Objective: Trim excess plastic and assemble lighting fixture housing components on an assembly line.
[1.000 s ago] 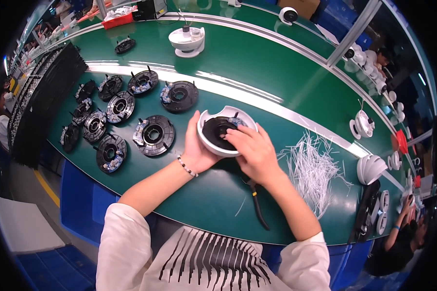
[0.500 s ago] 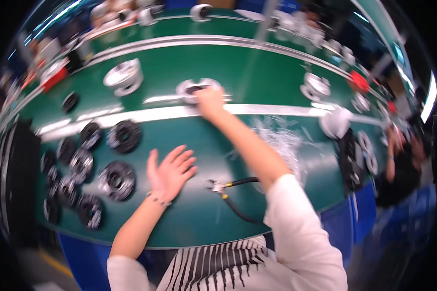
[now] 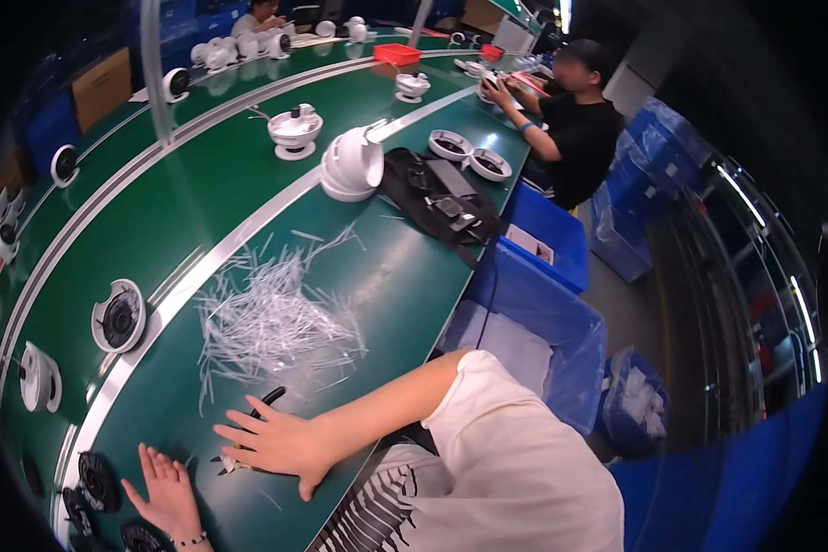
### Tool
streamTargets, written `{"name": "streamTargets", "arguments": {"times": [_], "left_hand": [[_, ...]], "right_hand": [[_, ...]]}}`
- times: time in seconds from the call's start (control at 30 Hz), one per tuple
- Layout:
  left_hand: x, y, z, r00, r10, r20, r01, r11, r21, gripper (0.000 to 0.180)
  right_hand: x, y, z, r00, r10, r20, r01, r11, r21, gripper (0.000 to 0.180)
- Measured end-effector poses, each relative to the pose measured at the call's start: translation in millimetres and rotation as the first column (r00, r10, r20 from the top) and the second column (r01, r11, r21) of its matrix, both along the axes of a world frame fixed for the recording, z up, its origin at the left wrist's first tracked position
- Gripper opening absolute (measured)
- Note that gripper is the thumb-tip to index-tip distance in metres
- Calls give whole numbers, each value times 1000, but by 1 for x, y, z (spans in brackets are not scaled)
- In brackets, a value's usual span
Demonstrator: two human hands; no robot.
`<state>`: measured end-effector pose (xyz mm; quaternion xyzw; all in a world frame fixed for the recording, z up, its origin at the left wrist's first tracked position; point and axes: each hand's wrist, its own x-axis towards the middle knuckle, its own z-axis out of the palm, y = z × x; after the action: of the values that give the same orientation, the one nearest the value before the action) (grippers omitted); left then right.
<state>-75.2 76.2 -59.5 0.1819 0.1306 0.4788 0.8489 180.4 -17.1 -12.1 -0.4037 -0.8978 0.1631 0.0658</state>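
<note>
My right hand (image 3: pixel 281 443) is spread flat with its fingers apart, over a pair of cutting pliers (image 3: pixel 226 463). The jaws and one black handle (image 3: pixel 268 401) show past the hand; the rest is hidden under it, and I cannot tell whether hand and tool touch. Beside it, my left hand (image 3: pixel 167 497) is open, palm up, holding nothing. Black round parts (image 3: pixel 98 481) lie on the table to its left. A white round housing with a black insert (image 3: pixel 118 317) stands by the metal rail, beyond both hands.
A heap of thin clear-white plastic strips (image 3: pixel 271 317) lies ahead of my right hand. Farther along are stacked white shells (image 3: pixel 351 166), a black bag (image 3: pixel 437 195) and white bowls (image 3: pixel 451 143). Blue bins (image 3: pixel 580 368) line the table's right edge. A co-worker (image 3: pixel 570 129) sits beyond.
The view has swung to the right. My right hand has left the white housing and come back over the pliers, fingers now spread. My left hand stays open.
</note>
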Motion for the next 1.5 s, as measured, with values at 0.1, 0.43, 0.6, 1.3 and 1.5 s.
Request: {"name": "streamTargets", "arguments": {"times": [0.1, 0.43, 0.6, 1.3, 1.5], "left_hand": [[12, 2, -5, 996, -72, 60, 67, 994, 82, 55], [18, -7, -8, 1000, -15, 8, 14, 990, 142, 50], [14, -8, -1, 978, 125, -166, -108, 989, 103, 47], [-61, 300, 33, 706, 406, -580, -565, 817, -117, 66], [-10, 305, 8, 838, 315, -445, -395, 913, -99, 44]], "right_hand": [[23, -14, -21, 997, -49, -61, 51, 998, 24, 110], [47, -15, -2, 997, -57, 59, 52, 995, 82, 92], [29, -3, -27, 970, -228, -81, 225, 732, 643, 29], [54, 52, -7, 628, -88, -773, 383, 900, 209, 39], [63, 58, -10, 625, -107, -773, 366, 915, 170, 36]]}}
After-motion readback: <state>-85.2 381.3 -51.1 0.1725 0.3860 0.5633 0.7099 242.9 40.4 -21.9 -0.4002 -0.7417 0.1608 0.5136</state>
